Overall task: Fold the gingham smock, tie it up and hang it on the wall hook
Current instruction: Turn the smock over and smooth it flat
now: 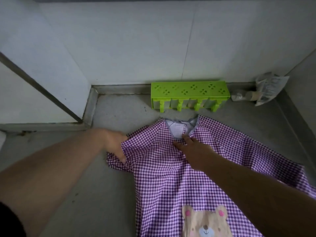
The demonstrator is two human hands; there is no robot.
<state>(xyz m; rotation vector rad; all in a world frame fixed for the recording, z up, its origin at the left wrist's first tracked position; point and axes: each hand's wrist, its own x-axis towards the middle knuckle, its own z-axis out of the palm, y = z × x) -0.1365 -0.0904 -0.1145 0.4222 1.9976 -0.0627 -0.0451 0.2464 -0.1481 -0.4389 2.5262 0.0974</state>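
Observation:
The purple-and-white gingham smock [164, 177] lies spread flat on the grey floor, neckline toward the wall, with a bear patch [206, 223] at its lower front. My left hand [114, 144] grips the smock's left shoulder edge, where the left sleeve is bunched under it. My right hand [191, 146] presses flat on the chest just below the striped neckline [179, 129]. The right sleeve [266, 151] stretches out to the right. No wall hook is in view.
A lime-green plastic rack [189, 94] stands against the white wall just beyond the collar. A crumpled plastic bag and small items [263, 89] sit in the right corner. A metal door frame [41, 89] runs diagonally at left.

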